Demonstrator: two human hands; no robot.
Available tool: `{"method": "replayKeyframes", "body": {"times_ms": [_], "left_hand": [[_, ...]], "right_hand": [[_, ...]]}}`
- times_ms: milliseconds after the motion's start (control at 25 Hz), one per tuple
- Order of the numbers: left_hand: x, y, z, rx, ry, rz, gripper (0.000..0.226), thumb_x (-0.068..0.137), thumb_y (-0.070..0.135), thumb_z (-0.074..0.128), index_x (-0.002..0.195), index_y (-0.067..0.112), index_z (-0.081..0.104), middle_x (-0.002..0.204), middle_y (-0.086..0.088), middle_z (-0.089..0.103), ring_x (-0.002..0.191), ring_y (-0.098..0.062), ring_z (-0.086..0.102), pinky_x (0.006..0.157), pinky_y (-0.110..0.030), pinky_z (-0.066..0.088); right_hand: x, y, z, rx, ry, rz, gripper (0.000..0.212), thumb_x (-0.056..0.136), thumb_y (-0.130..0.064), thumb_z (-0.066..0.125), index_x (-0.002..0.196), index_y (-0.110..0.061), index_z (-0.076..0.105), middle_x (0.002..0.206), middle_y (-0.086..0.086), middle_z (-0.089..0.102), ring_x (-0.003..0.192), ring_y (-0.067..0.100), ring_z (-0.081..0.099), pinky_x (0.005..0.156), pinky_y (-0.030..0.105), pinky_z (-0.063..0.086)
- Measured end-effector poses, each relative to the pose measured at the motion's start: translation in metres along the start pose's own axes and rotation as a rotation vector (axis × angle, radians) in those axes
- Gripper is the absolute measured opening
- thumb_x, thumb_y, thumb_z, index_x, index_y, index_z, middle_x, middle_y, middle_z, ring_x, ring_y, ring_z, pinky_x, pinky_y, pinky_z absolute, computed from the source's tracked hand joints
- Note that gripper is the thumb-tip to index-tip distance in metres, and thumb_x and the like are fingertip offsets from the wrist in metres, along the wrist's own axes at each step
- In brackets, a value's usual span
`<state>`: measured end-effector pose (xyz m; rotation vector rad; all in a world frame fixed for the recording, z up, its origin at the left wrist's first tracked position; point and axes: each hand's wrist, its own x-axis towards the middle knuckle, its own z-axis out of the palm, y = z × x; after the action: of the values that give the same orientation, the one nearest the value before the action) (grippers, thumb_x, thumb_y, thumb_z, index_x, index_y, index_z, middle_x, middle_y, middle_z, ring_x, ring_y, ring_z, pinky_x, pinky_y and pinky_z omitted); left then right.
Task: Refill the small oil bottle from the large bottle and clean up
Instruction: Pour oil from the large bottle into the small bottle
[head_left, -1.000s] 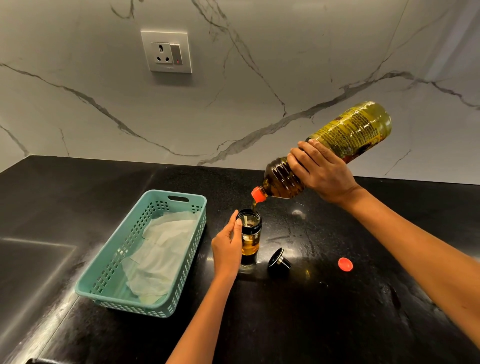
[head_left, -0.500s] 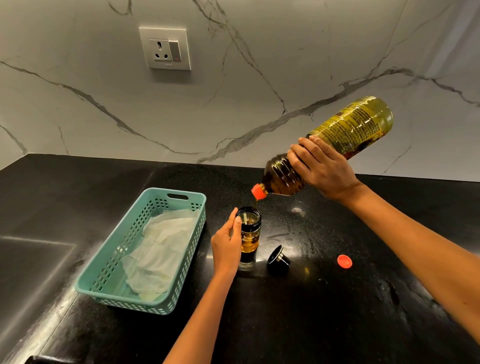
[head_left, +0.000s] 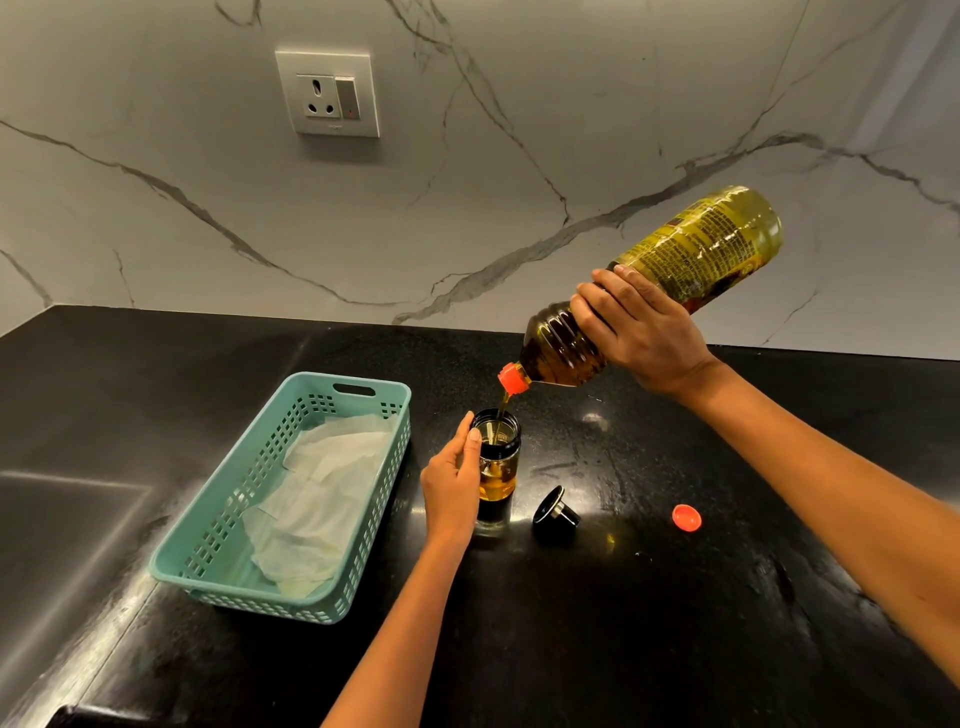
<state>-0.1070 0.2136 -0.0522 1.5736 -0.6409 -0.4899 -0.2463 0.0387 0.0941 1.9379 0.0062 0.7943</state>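
Soft light is falling from above: the socket (head_left: 327, 93) is casting a faint shadow beneath itself on the bright wall (head_left: 571, 156). Glare spots are shining on the black counter (head_left: 623, 649) near the small bottle (head_left: 498, 483). Wide-angle distortion is bowing the counter's edges; everything is looking sharp.

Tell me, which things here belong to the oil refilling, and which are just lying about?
Job: large oil bottle, small oil bottle, black stopper, red cap, probably the white paper towels for cleaning.
Lying about: teal basket, wall socket.
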Motion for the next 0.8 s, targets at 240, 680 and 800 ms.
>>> {"method": "replayKeyframes", "body": {"times_ms": [240, 680, 800], "left_hand": [[0.0025, 0.002, -0.0004, -0.061, -0.007, -0.028, 0.034, 0.094, 0.023, 0.051, 0.127, 0.017, 0.055, 0.131, 0.001, 0.055, 0.108, 0.006, 0.048, 0.077, -0.003, 0.039], [0.0032, -0.0004, -0.0004, -0.151, -0.017, -0.066, 0.035, 0.093, 0.021, 0.053, 0.127, 0.015, 0.054, 0.133, -0.001, 0.054, 0.115, -0.002, 0.05, 0.099, -0.025, 0.041], [0.0038, -0.001, -0.0008, -0.154, -0.018, -0.072, 0.035, 0.093, 0.021, 0.052, 0.128, 0.015, 0.054, 0.133, -0.001, 0.054, 0.114, -0.002, 0.05, 0.099, -0.026, 0.041]], "right_hand": [[0.0004, 0.0001, -0.0032, -0.013, -0.009, 0.01, 0.033, 0.095, -0.005, 0.035, 0.107, -0.004, 0.065, 0.103, 0.014, 0.069, 0.1, 0.029, 0.065, 0.094, 0.04, 0.048], [0.0007, -0.0044, -0.0027, -0.028, -0.02, 0.021, 0.025, 0.092, -0.007, 0.046, 0.108, -0.005, 0.064, 0.104, 0.013, 0.068, 0.101, 0.028, 0.065, 0.096, 0.039, 0.047], [-0.0003, -0.0043, -0.0027, -0.02, -0.006, 0.026, 0.026, 0.092, -0.007, 0.044, 0.109, -0.005, 0.064, 0.104, 0.013, 0.068, 0.101, 0.028, 0.065, 0.095, 0.039, 0.047]]}}
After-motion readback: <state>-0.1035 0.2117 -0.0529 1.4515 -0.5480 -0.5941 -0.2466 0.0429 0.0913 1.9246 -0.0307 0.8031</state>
